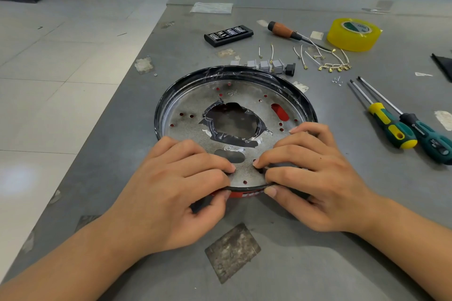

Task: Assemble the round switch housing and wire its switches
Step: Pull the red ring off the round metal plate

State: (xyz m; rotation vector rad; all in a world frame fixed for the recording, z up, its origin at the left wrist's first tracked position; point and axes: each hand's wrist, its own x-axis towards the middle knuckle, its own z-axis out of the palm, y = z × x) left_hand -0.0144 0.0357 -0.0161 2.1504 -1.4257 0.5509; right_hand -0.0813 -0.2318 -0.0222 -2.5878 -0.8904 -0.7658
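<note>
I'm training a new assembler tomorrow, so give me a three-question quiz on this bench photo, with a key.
1. True or false: both hands grip the near rim of the round housing.
2. Which lies farthest right on the table? A) bit case B) yellow tape roll C) the two green-handled screwdrivers
3. Fill in: the row of grey switches sits just beyond the housing's ___ rim.

Key:
1. True: the left hand and right hand both pinch the near edge.
2. C
3. far
</note>
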